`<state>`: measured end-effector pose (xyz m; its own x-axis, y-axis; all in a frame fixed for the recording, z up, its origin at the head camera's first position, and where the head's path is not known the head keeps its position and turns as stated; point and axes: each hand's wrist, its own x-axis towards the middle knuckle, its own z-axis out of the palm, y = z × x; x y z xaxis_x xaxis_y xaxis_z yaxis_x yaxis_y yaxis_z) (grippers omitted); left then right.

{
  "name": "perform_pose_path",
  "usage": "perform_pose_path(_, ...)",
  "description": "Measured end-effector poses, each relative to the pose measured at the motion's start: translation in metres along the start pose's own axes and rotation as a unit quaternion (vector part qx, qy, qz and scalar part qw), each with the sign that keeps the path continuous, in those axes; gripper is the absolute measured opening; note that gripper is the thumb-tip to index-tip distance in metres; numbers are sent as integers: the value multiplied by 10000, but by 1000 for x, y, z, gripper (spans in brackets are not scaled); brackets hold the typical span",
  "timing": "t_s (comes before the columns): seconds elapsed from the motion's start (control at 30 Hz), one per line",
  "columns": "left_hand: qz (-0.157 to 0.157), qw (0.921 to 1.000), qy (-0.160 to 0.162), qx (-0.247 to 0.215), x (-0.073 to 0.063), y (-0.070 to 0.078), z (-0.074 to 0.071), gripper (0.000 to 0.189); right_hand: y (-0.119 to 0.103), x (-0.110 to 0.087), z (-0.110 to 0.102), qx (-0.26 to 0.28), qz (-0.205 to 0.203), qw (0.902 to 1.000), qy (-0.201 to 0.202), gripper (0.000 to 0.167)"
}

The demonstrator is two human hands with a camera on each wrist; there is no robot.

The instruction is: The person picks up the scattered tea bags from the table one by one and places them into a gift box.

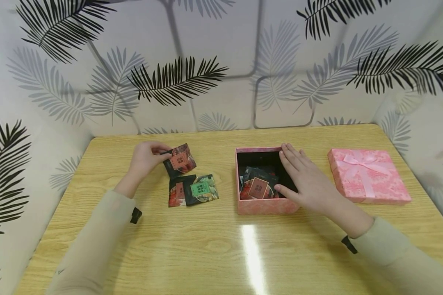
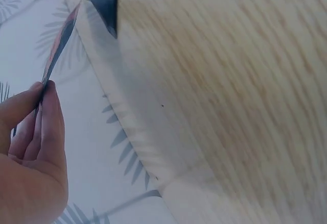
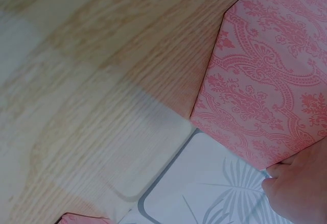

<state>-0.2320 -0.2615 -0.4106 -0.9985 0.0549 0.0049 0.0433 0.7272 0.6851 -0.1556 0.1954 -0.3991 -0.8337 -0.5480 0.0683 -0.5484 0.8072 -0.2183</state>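
Observation:
My left hand (image 1: 146,157) pinches a dark sachet with a red label (image 1: 180,160) between thumb and fingers. In the left wrist view that sachet (image 2: 61,43) is seen edge-on. Just below it on the table lie two more sachets: a red-printed one (image 1: 176,192), partly covered by a green-labelled one (image 1: 203,189). My right hand (image 1: 310,182) rests with straight fingers across the right rim of an open pink box (image 1: 267,207). Several sachets lie in the box, a red-labelled one (image 1: 259,187) on top. The right wrist view shows the box's patterned side (image 3: 265,76).
To the right of the box lies its pink lid (image 1: 371,176), topped with a ribbon bow. A leaf-patterned cloth (image 1: 221,49) stands behind the wooden table (image 1: 192,250) and along both sides.

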Motion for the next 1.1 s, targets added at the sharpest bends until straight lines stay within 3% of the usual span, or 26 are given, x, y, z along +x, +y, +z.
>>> perform_pose_path(0.33, -420, 9978, 166, -494, -13, 21, -8, 25, 0, -2, 1, 1, 12, 10000, -4, 90)
perform_pose_path(0.63, -509, 9932, 365, -985, -19, 41, -9, 25, -1, -1, 0, -18, 9, 10000, -23, 90)
perform_pose_path(0.9, -928, 9709, 195, -2197, -22, 57, -10, 31, -2, -1, 0, -49, 7, 10000, -21, 90)
perform_pose_path(1.1, -1063, 9539, 19, -2808, -18, 69, -8, 35, -1, -1, -1, 3, 15, 10000, -18, 90)
